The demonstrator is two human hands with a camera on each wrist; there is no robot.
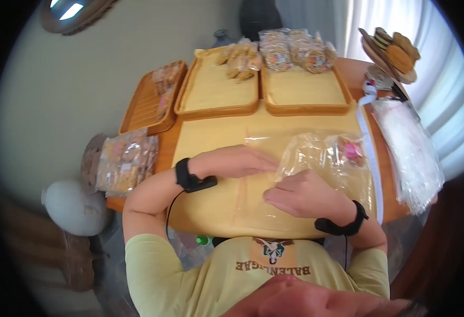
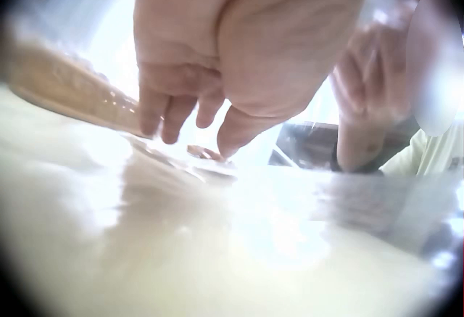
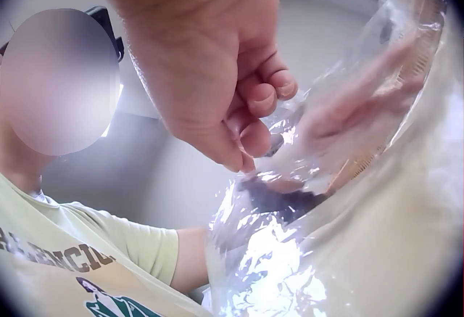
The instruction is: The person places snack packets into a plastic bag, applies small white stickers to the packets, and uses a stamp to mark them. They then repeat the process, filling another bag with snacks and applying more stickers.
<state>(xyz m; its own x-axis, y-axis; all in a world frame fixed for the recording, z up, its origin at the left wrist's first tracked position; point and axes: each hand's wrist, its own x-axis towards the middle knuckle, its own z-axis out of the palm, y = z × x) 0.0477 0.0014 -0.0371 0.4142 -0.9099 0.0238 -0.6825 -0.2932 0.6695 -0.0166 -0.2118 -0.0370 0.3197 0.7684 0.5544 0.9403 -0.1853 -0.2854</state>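
A large clear plastic bag point(image 1: 300, 153) lies over the yellow mat point(image 1: 205, 206), with a small pink-labelled packet point(image 1: 352, 151) in or under its film at the right; which, I cannot tell. My right hand point(image 1: 306, 193) pinches the film between thumb and fingertips, its other fingers curled, as the right wrist view shows of the hand point(image 3: 210, 70). My left hand point(image 1: 237, 161) reaches across with fingers extended beside the film; in the left wrist view that hand point(image 2: 239, 48) points its fingers down onto the plastic, thumb apart. Behind raised film point(image 3: 290, 259), the left hand shows blurred.
Along the back stand a narrow tray point(image 1: 131, 108), a middle tray point(image 1: 211, 112) and a right tray point(image 1: 306, 110), holding wrapped goods. Packets point(image 1: 124, 164) are stacked at the left. At the right lie clear bags point(image 1: 409, 153), a white strip point(image 1: 372, 158) and a hat point(image 1: 393, 55).
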